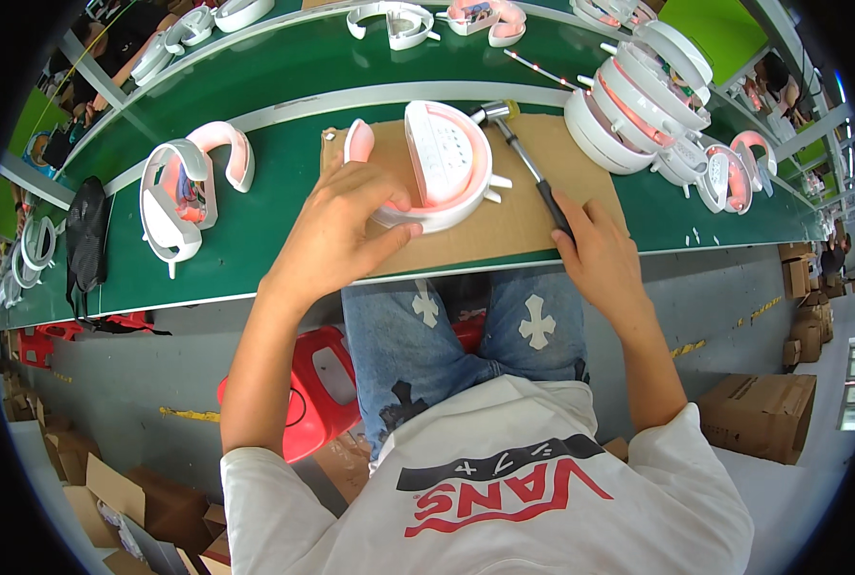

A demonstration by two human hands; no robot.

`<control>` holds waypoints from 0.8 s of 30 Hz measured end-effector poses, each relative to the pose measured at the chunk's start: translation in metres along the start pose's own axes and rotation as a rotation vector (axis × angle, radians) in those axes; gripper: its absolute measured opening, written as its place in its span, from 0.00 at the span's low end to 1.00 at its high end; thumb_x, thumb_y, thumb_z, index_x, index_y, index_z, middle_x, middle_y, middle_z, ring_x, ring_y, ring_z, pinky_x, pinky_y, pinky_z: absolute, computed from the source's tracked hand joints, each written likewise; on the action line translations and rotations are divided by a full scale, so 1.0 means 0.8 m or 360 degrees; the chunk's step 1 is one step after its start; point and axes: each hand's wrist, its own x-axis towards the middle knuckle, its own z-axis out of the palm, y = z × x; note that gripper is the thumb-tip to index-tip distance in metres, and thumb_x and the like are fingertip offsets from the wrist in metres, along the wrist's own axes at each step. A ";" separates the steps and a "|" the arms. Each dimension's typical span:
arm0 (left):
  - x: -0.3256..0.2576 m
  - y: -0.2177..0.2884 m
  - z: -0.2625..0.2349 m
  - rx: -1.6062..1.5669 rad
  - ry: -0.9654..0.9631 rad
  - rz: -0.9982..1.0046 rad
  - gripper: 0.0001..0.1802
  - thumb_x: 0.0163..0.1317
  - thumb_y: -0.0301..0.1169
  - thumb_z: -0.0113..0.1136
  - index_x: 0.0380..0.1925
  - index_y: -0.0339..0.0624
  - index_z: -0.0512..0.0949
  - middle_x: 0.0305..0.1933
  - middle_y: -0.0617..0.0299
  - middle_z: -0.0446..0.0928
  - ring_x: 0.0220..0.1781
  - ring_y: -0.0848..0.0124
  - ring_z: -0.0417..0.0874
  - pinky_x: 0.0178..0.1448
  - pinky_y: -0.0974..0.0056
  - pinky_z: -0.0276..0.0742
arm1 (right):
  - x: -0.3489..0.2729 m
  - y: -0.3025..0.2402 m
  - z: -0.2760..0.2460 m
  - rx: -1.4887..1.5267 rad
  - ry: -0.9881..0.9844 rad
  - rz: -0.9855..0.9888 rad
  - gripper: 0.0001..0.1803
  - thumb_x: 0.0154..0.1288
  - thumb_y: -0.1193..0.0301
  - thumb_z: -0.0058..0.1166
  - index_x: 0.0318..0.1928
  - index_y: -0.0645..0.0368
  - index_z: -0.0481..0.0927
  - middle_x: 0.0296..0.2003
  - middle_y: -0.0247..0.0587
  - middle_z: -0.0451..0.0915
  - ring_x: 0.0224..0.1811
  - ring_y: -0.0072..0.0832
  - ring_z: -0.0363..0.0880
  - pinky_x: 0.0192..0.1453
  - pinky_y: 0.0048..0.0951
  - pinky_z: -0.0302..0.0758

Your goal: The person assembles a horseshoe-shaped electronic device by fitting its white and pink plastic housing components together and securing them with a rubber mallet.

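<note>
A white curved plastic housing with pink lining [453, 156] rests on a brown cardboard sheet [566, 153] in front of me. My left hand [349, 222] grips its near left rim, thumb and fingers pressed around the edge. In my right hand [595, 247] is the black handle of a hammer [530, 163], fingers closed around it. The hammer slants away to the left, its head just beyond the housing's far right side. Its head is above or on the cardboard; I cannot tell which.
Another white-and-pink housing [180, 196] lies to the left on the green bench [284, 163], with wires showing inside. A stack of similar housings [638, 105] leans at the right. A black bag [87, 240] hangs at the left edge. A red stool [317, 393] and cardboard boxes [758, 417] stand below.
</note>
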 end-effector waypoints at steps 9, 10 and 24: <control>0.103 -0.096 -0.017 -0.0352 0.0312 -0.0412 0.09 0.64 0.31 0.63 0.33 0.33 0.79 0.31 0.60 0.81 0.34 0.74 0.78 0.40 0.67 0.74 | 0.240 -0.088 0.007 0.0715 0.0178 -0.0839 0.18 0.65 0.65 0.61 0.51 0.63 0.82 0.40 0.51 0.82 0.43 0.46 0.81 0.50 0.40 0.76; 0.106 -0.119 -0.013 -0.0431 0.0270 -0.0513 0.10 0.65 0.31 0.61 0.33 0.32 0.79 0.30 0.62 0.81 0.32 0.77 0.77 0.38 0.68 0.74 | 0.278 -0.113 0.024 0.0840 0.0117 -0.0799 0.18 0.64 0.64 0.60 0.47 0.64 0.83 0.37 0.52 0.83 0.39 0.50 0.81 0.46 0.41 0.77; 0.087 -0.130 -0.002 -0.0283 0.0273 -0.0560 0.13 0.67 0.35 0.58 0.31 0.35 0.81 0.25 0.53 0.82 0.29 0.62 0.83 0.35 0.58 0.76 | 0.559 -0.257 0.210 0.0136 -0.0483 -0.0376 0.18 0.63 0.65 0.56 0.54 0.46 0.82 0.56 0.45 0.83 0.59 0.44 0.81 0.61 0.44 0.77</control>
